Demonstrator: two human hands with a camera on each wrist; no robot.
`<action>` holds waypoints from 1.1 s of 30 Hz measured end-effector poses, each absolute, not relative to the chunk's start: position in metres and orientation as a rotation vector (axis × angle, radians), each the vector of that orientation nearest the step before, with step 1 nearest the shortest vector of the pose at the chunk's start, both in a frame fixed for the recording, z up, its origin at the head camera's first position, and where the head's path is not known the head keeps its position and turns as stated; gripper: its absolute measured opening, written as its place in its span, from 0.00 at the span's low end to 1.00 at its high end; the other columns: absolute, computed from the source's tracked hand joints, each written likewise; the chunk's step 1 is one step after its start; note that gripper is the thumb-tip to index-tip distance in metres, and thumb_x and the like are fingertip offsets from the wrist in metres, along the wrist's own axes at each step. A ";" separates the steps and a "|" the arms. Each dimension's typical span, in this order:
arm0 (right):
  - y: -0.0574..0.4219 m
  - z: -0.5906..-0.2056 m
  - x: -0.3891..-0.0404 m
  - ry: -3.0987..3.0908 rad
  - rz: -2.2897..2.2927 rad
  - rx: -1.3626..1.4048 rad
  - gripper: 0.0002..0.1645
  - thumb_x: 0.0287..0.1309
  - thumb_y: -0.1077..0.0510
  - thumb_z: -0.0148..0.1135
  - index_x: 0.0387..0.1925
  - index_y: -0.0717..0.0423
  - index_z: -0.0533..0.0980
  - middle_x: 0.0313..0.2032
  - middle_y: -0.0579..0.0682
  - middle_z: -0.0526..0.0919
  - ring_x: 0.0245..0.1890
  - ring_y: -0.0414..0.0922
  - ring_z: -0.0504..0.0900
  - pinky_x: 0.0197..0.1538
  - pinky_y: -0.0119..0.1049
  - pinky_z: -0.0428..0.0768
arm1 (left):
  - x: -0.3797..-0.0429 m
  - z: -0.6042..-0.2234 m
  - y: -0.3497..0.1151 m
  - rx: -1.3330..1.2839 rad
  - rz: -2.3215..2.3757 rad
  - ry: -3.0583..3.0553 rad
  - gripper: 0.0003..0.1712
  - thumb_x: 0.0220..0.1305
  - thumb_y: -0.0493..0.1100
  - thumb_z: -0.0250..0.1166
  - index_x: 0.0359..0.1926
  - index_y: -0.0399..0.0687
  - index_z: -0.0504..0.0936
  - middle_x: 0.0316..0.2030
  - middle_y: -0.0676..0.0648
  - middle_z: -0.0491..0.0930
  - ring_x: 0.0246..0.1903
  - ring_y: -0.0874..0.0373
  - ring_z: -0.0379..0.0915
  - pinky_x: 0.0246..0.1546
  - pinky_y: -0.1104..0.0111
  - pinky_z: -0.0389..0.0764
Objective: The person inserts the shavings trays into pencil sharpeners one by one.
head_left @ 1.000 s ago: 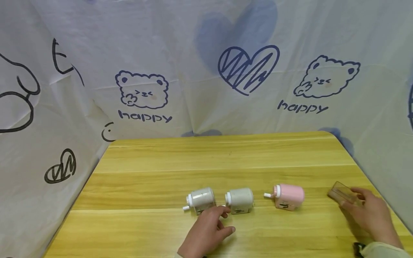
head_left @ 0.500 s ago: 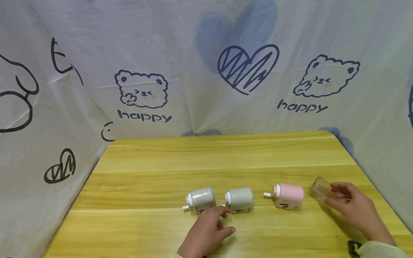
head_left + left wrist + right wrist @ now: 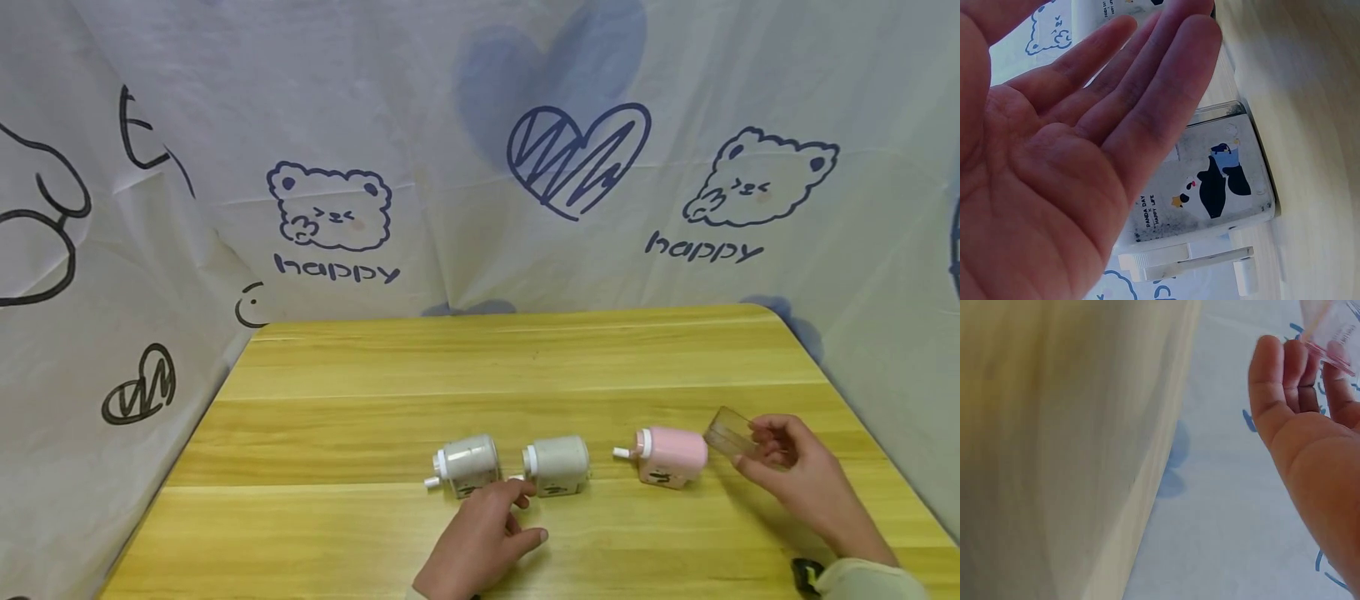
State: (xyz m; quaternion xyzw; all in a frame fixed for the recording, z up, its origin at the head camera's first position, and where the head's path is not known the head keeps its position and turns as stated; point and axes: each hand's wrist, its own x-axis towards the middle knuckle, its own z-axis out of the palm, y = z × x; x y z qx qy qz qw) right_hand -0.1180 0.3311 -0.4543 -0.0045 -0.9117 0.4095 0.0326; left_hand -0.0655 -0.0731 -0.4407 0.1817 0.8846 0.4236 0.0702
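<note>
Two pale grey hand-crank pencil sharpeners lie on their sides mid-table, the left one [image 3: 471,461] and the middle one [image 3: 562,467]. To their right is a pink pencil sharpener [image 3: 677,457]. My left hand [image 3: 480,533] rests with relaxed fingers in front of the two grey ones, holding nothing. In the left wrist view, a grey sharpener's panda-printed side [image 3: 1210,181] and crank [image 3: 1197,262] show behind the fingers. My right hand [image 3: 802,479] pinches a clear plastic shavings box [image 3: 726,435] between thumb and fingers, beside the pink sharpener's closed end.
The wood-grain table [image 3: 360,367] has rounded far corners. A white cloth [image 3: 465,233] printed with bears and hearts hangs behind it and along both sides.
My right hand has moved left with the clear shavings box, bringing it close to the pink sharpener. The left hand and the sharpeners have stayed put.
</note>
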 end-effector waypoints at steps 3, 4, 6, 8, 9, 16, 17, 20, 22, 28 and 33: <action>0.328 -0.452 -0.116 -2.733 1.311 0.041 0.34 0.57 0.49 0.66 0.59 0.59 0.63 0.50 0.54 0.70 0.41 0.34 0.73 0.41 0.25 0.73 | -0.065 -0.440 -0.073 0.547 1.271 2.661 0.26 0.56 0.50 0.69 0.53 0.43 0.77 0.40 0.49 0.79 0.28 0.70 0.70 0.31 0.72 0.73; 0.327 -0.450 -0.115 -2.706 1.332 0.060 0.33 0.57 0.51 0.66 0.58 0.59 0.63 0.49 0.54 0.70 0.41 0.35 0.73 0.41 0.25 0.73 | -0.065 -0.440 -0.073 0.547 1.271 2.661 0.26 0.56 0.50 0.69 0.53 0.43 0.77 0.40 0.49 0.79 0.28 0.70 0.70 0.31 0.72 0.73; 0.325 -0.447 -0.113 -2.661 1.368 0.096 0.32 0.57 0.53 0.66 0.58 0.58 0.63 0.49 0.54 0.70 0.42 0.35 0.73 0.42 0.25 0.73 | -0.065 -0.440 -0.072 0.549 1.270 2.662 0.26 0.56 0.50 0.69 0.52 0.43 0.77 0.40 0.49 0.79 0.28 0.70 0.70 0.31 0.72 0.73; 0.322 -0.445 -0.111 -2.629 1.395 0.133 0.31 0.57 0.56 0.66 0.58 0.57 0.64 0.49 0.53 0.71 0.44 0.35 0.73 0.43 0.24 0.73 | -0.065 -0.440 -0.072 0.551 1.267 2.664 0.26 0.56 0.49 0.69 0.52 0.43 0.77 0.40 0.49 0.79 0.28 0.69 0.70 0.31 0.72 0.73; 0.321 -0.443 -0.110 -2.614 1.417 0.157 0.31 0.57 0.57 0.66 0.58 0.57 0.64 0.49 0.53 0.72 0.44 0.36 0.73 0.43 0.25 0.73 | -0.065 -0.439 -0.072 0.553 1.265 2.666 0.25 0.56 0.49 0.69 0.52 0.43 0.77 0.40 0.49 0.79 0.28 0.69 0.70 0.31 0.72 0.73; 0.307 -0.437 -0.105 -2.512 1.605 0.388 0.31 0.50 0.69 0.67 0.56 0.62 0.68 0.47 0.55 0.74 0.36 0.44 0.74 0.36 0.33 0.76 | -0.065 -0.439 -0.072 0.553 1.252 2.671 0.25 0.56 0.50 0.69 0.52 0.44 0.77 0.40 0.49 0.79 0.28 0.69 0.70 0.31 0.72 0.73; 0.306 -0.437 -0.105 -2.508 1.637 0.417 0.31 0.49 0.70 0.67 0.56 0.63 0.68 0.46 0.55 0.74 0.35 0.44 0.73 0.35 0.34 0.76 | -0.065 -0.439 -0.072 0.551 1.252 2.669 0.25 0.56 0.50 0.69 0.52 0.44 0.77 0.40 0.49 0.79 0.28 0.69 0.70 0.31 0.72 0.73; 0.305 -0.436 -0.104 -2.519 1.708 0.472 0.30 0.48 0.70 0.68 0.55 0.63 0.70 0.41 0.56 0.74 0.32 0.46 0.74 0.34 0.37 0.76 | -0.065 -0.439 -0.072 0.547 1.255 2.663 0.25 0.56 0.50 0.69 0.52 0.44 0.77 0.40 0.49 0.79 0.28 0.69 0.70 0.31 0.72 0.73; 0.305 -0.435 -0.103 -2.538 1.748 0.501 0.30 0.48 0.70 0.68 0.55 0.62 0.70 0.39 0.58 0.73 0.32 0.47 0.73 0.34 0.39 0.76 | -0.065 -0.439 -0.071 0.543 1.256 2.662 0.25 0.56 0.50 0.69 0.52 0.44 0.77 0.40 0.49 0.79 0.28 0.69 0.70 0.31 0.72 0.73; 0.303 -0.430 -0.098 -2.608 1.816 0.602 0.30 0.49 0.68 0.68 0.55 0.60 0.71 0.40 0.60 0.73 0.32 0.47 0.73 0.34 0.42 0.76 | -0.065 -0.439 -0.071 0.542 1.249 2.666 0.25 0.56 0.50 0.69 0.52 0.45 0.77 0.40 0.50 0.79 0.28 0.69 0.70 0.31 0.72 0.73; 0.299 -0.428 -0.096 -2.631 1.885 0.700 0.29 0.49 0.68 0.68 0.55 0.59 0.71 0.43 0.59 0.74 0.34 0.47 0.72 0.34 0.42 0.75 | -0.065 -0.438 -0.071 0.544 1.241 2.660 0.25 0.56 0.50 0.69 0.52 0.44 0.77 0.40 0.50 0.78 0.29 0.68 0.70 0.31 0.72 0.73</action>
